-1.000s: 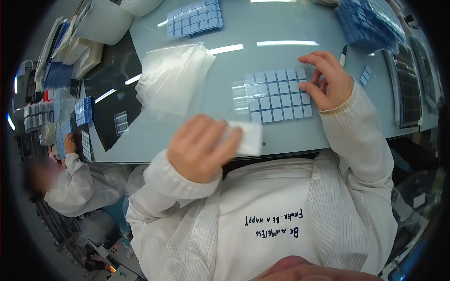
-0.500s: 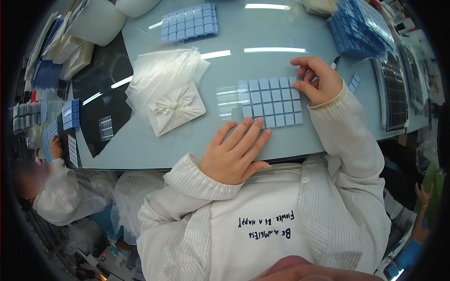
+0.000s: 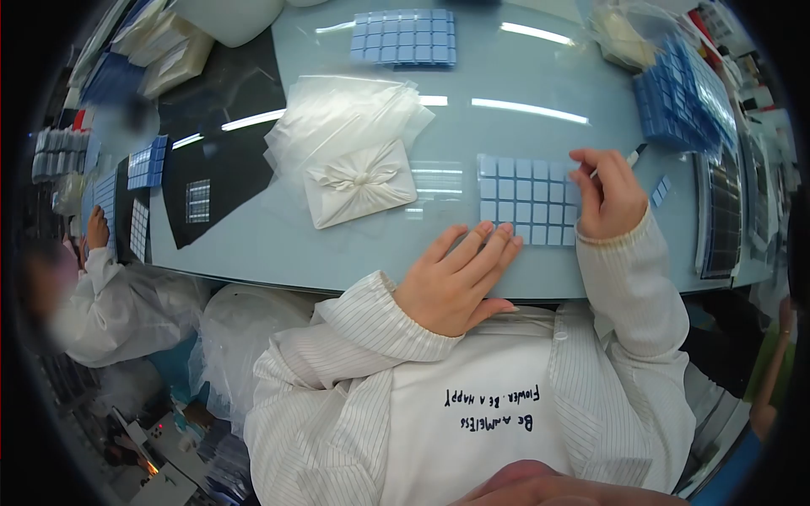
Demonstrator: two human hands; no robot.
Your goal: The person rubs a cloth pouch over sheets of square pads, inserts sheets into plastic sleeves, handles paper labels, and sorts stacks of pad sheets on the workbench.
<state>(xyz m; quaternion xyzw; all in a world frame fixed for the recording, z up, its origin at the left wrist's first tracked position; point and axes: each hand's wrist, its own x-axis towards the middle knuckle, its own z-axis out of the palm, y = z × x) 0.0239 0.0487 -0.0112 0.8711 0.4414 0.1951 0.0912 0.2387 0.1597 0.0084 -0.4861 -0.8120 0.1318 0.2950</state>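
Note:
A sheet of pale blue square pads in a grid (image 3: 530, 201) lies flat on the glassy table before me. My left hand (image 3: 460, 278) is open, its spread fingertips resting on the sheet's near left edge. At the far right corner of the sheet is my right hand (image 3: 612, 194), fingers curled and thumb close to the index fingertip. Anything between them is too small to make out. Just behind that hand, a thin pen-like tool with a dark tip (image 3: 634, 155) lies on the table. A small blue strip (image 3: 661, 191) sits to its right.
Left of the sheet are a knotted white cloth packet (image 3: 361, 185) and clear plastic bags (image 3: 346, 114). Blue pad sheets (image 3: 403, 38) lie at the back; a bagged blue stack (image 3: 683, 97) stands at the right. Another person's hand (image 3: 98, 226) is at far left.
The whole view has shifted, so the table things appear lower and further right. My right thumb and index finger have drawn closer together at the sheet's corner. My left hand stays on the sheet.

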